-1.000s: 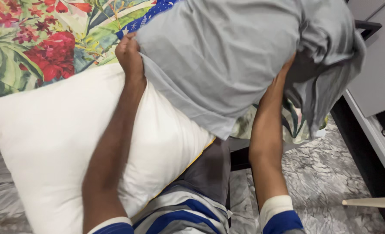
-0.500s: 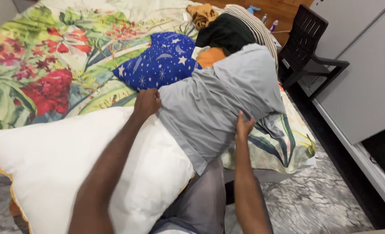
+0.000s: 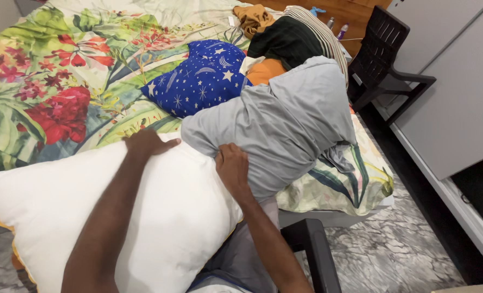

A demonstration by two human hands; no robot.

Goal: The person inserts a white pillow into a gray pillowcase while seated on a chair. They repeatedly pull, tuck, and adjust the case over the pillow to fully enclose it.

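A large white pillow (image 3: 78, 206) lies across my lap and the bed's near edge. Its far end is inside a grey pillowcase (image 3: 285, 119) that bulges toward the right. My left hand (image 3: 146, 144) rests on the pillow's upper edge, just left of the case's open hem, fingers curled. My right hand (image 3: 231, 165) grips the lower hem of the grey pillowcase where it meets the white pillow.
The bed carries a floral bedsheet (image 3: 51, 81). A blue star-patterned pillow (image 3: 200, 78) lies behind the grey case, with a pile of clothes (image 3: 285, 35) beyond. A dark plastic chair (image 3: 385, 54) and grey cabinets (image 3: 447, 92) stand right. A black chair arm (image 3: 312, 249) is near my lap.
The lifted pillow came down onto the bed. My left hand slid back off the case hem onto the white pillow. My right hand moved left to the lower hem.
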